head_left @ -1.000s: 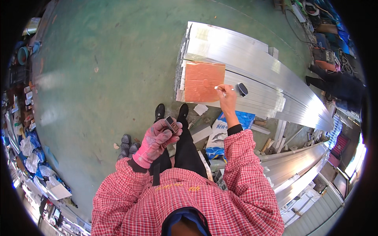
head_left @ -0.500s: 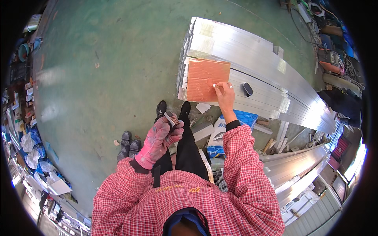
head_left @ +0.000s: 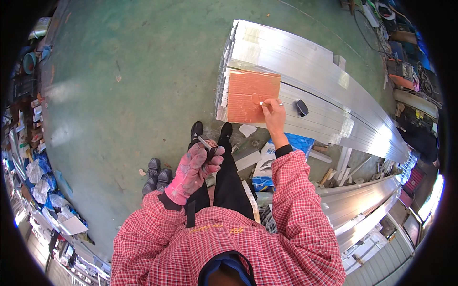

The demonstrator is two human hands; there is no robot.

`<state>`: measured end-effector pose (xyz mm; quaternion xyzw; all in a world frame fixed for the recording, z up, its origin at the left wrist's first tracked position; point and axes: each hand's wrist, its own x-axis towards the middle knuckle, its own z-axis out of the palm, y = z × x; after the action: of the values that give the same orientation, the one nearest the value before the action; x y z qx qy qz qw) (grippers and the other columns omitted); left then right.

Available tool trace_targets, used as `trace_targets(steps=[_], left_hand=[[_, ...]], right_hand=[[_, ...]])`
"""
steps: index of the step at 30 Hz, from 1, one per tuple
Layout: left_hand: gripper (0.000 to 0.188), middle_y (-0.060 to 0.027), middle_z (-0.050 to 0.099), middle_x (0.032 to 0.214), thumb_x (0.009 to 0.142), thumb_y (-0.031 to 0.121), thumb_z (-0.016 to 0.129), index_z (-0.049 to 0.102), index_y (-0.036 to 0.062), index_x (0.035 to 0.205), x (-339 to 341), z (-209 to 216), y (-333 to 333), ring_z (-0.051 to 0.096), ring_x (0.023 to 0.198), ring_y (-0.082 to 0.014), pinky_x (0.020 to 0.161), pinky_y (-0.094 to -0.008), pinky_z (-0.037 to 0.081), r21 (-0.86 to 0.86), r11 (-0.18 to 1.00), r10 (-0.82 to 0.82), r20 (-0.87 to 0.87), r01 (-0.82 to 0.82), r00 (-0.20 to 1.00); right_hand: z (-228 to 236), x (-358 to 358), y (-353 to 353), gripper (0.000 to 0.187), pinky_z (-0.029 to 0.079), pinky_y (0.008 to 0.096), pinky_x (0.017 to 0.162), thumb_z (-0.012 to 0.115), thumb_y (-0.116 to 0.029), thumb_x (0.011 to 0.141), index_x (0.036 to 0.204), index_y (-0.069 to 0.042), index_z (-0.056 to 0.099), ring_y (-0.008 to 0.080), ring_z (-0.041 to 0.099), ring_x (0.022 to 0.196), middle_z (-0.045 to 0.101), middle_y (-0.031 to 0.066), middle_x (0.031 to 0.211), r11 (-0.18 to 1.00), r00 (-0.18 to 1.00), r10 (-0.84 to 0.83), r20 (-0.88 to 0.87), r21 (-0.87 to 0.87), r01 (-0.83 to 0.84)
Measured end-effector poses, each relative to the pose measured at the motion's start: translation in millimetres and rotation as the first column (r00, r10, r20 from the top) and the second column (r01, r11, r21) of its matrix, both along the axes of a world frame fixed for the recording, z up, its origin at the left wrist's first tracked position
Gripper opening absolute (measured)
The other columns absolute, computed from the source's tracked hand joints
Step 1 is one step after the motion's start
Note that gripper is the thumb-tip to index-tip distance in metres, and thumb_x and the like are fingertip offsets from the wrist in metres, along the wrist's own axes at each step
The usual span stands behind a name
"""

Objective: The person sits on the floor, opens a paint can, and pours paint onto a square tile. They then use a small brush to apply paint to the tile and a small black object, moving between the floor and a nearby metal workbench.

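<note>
My left hand, in a pink patterned glove, is closed around a small dark block, perhaps a stamp, whose reddish marked face is turned up. My bare right hand reaches over an orange-red cardboard sheet. Its thumb and fingers pinch a small white piece, too small to name, beside a round, darker smear on the sheet. The cardboard lies flat on the near end of a stack of long silver metal profiles. To the right of that hand, a dark oval object with a pale rim rests on the profiles.
Dark grey shoes stand on the green floor left of my legs. A blue and white sack and scrap pieces lie below the stack. More long profiles run to the lower right. Clutter lines both sides.
The right hand's pinched fingers have shifted very slightly over the cardboard, with the white piece still in them. The left hand keeps its hold on the dark block. The view has shifted slightly.
</note>
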<state>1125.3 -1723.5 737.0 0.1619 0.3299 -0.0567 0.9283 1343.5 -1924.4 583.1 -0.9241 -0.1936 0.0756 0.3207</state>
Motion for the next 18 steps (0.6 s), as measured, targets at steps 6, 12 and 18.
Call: trace_targets(steps=[6,12,18], left_hand=[[0.045,-0.0114,0.06,0.112,0.094,0.034,0.055,0.044,0.004,0.126,1,2,0,0.061,0.088,-0.0141,0.076,-0.0267,0.052,-0.009,1.0,0.004,-0.005,-0.004,1.0],[0.046,-0.0065,0.062,0.1,0.093,0.041,0.052,0.046,0.0048,0.121,2,8,-1,0.06,0.084,-0.0128,0.073,-0.0256,0.05,-0.087,0.996,0.013,0.04,-0.01,0.999],[0.045,-0.0041,0.059,0.097,0.093,0.043,0.052,0.05,0.0054,0.117,5,45,1,0.057,0.083,-0.0131,0.07,-0.0259,0.049,-0.213,0.977,0.033,0.035,-0.025,0.999]], right_hand=[[3,-2,-1,0.015,0.046,0.0409,0.07,0.069,-0.009,0.074,0.086,-0.01,0.06,0.0307,0.056,0.084,0.058,0.0087,0.086,1.0,1.0,0.006,-0.005,-0.017,-0.007],[27,-2,-4,0.015,0.047,0.0369,0.071,0.068,-0.004,0.073,0.086,-0.006,0.061,0.0274,0.058,0.082,0.06,0.0091,0.083,0.994,0.999,-0.047,0.016,0.095,0.046],[113,-13,-1,0.013,0.045,0.0296,0.075,0.068,-0.001,0.075,0.086,-0.001,0.061,0.0199,0.058,0.08,0.06,0.0076,0.081,0.926,0.988,-0.15,-0.031,0.345,0.151]])
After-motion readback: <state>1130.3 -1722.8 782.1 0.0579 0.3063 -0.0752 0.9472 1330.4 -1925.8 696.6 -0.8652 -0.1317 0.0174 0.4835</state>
